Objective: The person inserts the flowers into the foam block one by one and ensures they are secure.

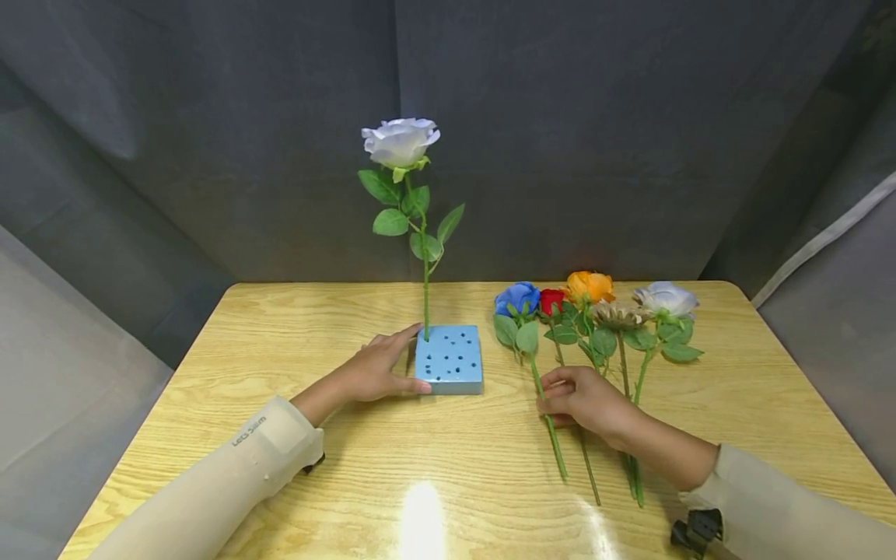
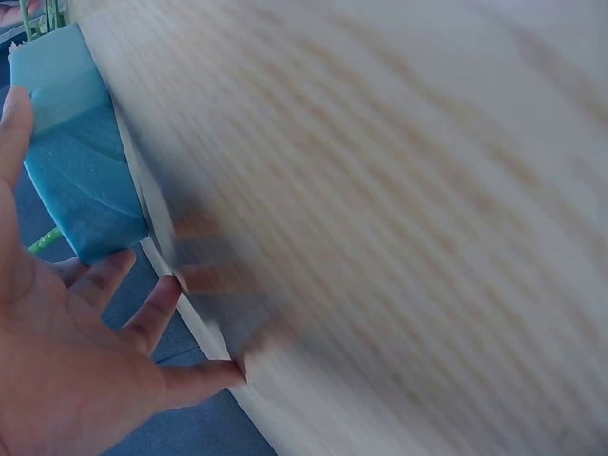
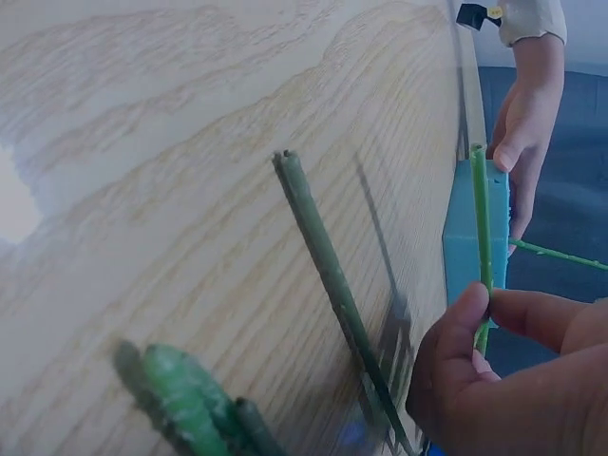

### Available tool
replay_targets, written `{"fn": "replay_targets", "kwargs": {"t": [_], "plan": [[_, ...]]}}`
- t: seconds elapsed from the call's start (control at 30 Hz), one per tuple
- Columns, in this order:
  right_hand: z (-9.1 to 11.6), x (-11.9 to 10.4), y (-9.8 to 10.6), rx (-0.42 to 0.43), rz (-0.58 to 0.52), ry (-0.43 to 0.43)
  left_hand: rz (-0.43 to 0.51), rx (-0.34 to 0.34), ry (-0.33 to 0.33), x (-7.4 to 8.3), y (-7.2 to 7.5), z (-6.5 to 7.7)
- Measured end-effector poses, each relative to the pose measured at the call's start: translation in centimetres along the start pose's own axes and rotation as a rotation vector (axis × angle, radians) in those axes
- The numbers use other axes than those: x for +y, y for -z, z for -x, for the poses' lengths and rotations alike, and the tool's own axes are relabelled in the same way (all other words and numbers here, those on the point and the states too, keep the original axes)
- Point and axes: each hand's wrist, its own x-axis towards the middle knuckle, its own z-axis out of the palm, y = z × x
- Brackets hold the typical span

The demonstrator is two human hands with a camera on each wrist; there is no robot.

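My left hand (image 1: 378, 372) holds a light blue block (image 1: 453, 381) with many holes in its top, thumb at the front and index finger at the back-left corner. Its other fingers are spread, as the left wrist view shows. A white rose (image 1: 401, 144) on a leafy green stem stands upright in a hole near the block's back-left corner. To the right, my right hand (image 1: 584, 400) pinches the green stem (image 3: 482, 209) of a blue rose (image 1: 516, 299) between thumb and index finger. The bloom is toward the table's back; the stem's cut end points toward me.
Beside the right hand lie a red rose (image 1: 551, 300), an orange flower (image 1: 589, 286), a brownish flower (image 1: 619, 315) and another white rose (image 1: 665, 298), stems toward me. All are on a wooden table (image 1: 294, 482); a dark grey curtain (image 1: 560, 140) hangs behind it.
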Motion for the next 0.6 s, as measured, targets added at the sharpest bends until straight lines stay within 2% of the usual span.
{"fn": "replay_targets", "kwargs": {"t": [0.23,0.6], "plan": [[0.12,-0.29,-0.16,-0.025,-0.119,-0.033,-0.002,-0.010,0.013,-0.24,-0.11,-0.14],[0.17,-0.13,-0.15,-0.096,-0.256,-0.032,0.001,-0.002,0.007,0.00,-0.01,0.05]]}}
